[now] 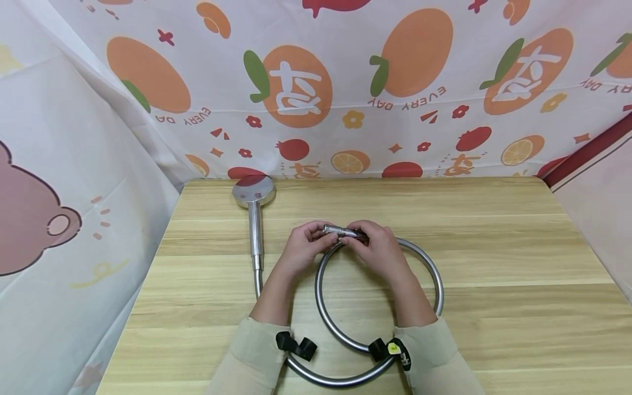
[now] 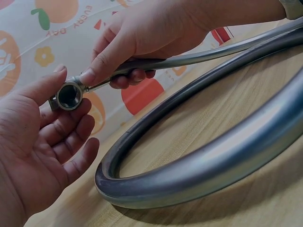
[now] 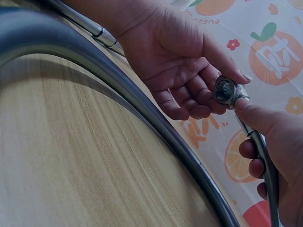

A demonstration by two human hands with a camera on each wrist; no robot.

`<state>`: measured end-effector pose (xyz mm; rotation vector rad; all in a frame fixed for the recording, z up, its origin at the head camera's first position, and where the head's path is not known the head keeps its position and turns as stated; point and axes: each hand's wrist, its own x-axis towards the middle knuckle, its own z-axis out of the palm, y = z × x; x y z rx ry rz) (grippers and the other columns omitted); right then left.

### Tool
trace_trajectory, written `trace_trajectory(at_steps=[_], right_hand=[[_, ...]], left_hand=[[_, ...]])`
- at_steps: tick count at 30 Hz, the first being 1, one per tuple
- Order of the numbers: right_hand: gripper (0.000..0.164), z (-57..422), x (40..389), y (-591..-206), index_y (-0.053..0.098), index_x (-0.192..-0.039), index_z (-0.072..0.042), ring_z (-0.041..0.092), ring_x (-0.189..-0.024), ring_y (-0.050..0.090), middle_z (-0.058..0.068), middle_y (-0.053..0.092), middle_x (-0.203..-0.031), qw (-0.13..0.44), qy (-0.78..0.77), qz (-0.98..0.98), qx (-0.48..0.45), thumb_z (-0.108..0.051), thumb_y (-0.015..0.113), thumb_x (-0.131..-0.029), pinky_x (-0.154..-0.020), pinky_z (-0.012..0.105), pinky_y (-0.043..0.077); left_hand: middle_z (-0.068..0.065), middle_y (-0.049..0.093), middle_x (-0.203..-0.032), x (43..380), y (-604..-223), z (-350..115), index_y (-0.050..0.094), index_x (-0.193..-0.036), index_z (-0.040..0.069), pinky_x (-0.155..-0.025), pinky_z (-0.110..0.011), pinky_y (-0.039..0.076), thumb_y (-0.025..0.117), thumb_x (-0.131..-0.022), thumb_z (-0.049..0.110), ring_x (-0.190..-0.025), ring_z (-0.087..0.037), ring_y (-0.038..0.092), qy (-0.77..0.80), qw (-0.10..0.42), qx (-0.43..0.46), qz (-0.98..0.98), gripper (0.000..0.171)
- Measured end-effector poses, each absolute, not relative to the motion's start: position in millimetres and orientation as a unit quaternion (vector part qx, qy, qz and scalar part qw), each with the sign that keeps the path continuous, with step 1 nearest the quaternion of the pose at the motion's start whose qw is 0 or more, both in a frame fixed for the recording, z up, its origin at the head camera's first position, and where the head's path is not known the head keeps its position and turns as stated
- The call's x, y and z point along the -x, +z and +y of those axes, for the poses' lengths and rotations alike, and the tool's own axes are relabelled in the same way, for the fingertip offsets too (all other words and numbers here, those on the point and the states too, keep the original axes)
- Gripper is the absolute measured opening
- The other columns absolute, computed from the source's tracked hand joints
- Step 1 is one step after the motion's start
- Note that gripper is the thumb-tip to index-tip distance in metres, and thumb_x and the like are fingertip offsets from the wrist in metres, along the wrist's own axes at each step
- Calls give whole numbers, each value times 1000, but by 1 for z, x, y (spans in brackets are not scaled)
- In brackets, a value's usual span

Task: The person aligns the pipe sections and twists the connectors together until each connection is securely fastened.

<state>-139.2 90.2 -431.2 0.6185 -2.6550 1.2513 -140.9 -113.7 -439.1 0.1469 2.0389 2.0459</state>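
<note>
A coiled metal shower hose (image 1: 428,256) lies on the wooden table, its near end lifted between both hands. At that end is a small silver metal fitting (image 2: 70,97) with a round, threaded opening. My left hand (image 1: 302,249) pinches the fitting between thumb and fingers, the other fingers loosely bent below it. Around the hose end just beside the fitting, my right hand (image 1: 379,249) is curled, its thumb against the joint. Both wrist views show the opening; the right wrist view shows ridges inside the fitting (image 3: 226,90). The inner join is partly covered by fingertips.
To the left lies a chrome shower head (image 1: 254,192) with its handle attached to the hose's other end. Fruit-printed cloth (image 1: 353,99) hangs behind the table's back edge. Bare wooden tabletop (image 1: 518,285) extends to the right. Each wrist carries a strapped black camera.
</note>
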Motion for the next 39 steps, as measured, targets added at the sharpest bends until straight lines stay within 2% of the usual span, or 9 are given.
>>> trace_trajectory(at_steps=[5,9,12,18,22,32,39], right_hand=[[22,91,139,-431,70,-106,-14,12,-87,65,0,72,-98,75,396,-891,-209,-31,70,-91,-78,32,57],[23,91,139,-431,70,-107,-14,14,-90,66,1,72,-100,77,384,-896,-210,-32,68,-93,-80,34,57],[24,91,139,-431,71,-107,-15,16,-92,67,0,72,-101,77,378,-899,-210,-34,66,-94,-82,36,57],[27,92,137,-431,70,-111,-18,17,-99,67,-1,72,-106,66,359,-907,-211,-38,62,-96,-91,44,51],[26,93,137,-430,70,-112,-18,18,-99,68,-1,73,-107,67,354,-906,-221,-37,62,-96,-90,44,52],[22,95,136,-429,72,-106,-18,14,-93,68,-3,73,-104,67,369,-896,-238,-36,63,-95,-84,39,54],[27,94,136,-431,72,-108,-16,14,-90,66,-1,73,-102,44,414,-888,-195,-37,67,-92,-79,35,57]], left_hand=[[-11,72,-103,141,-441,-113,66,-113,-2,-78,-26,59,71,-92,17,-92,-23,67,700,133,-49,700,29],[-20,71,-103,141,-443,-112,69,-108,-2,-74,-24,57,70,-93,22,-91,-30,65,685,135,-54,714,29],[-23,70,-104,141,-444,-112,70,-107,-1,-72,-25,57,69,-93,24,-90,-32,64,678,132,-61,720,29],[-12,72,-98,140,-445,-113,70,-107,2,-73,-24,57,69,-93,22,-87,-26,65,679,126,-73,720,24],[-7,71,-95,139,-442,-114,69,-108,1,-73,-24,57,69,-93,18,-84,-19,64,677,119,-89,721,23],[-8,70,-101,137,-442,-113,65,-113,-4,-78,-22,57,68,-93,11,-89,-17,65,682,116,-112,714,25],[-9,70,-104,137,-441,-112,65,-113,-5,-81,-23,59,70,-90,4,-91,-15,67,689,94,-102,711,25]])
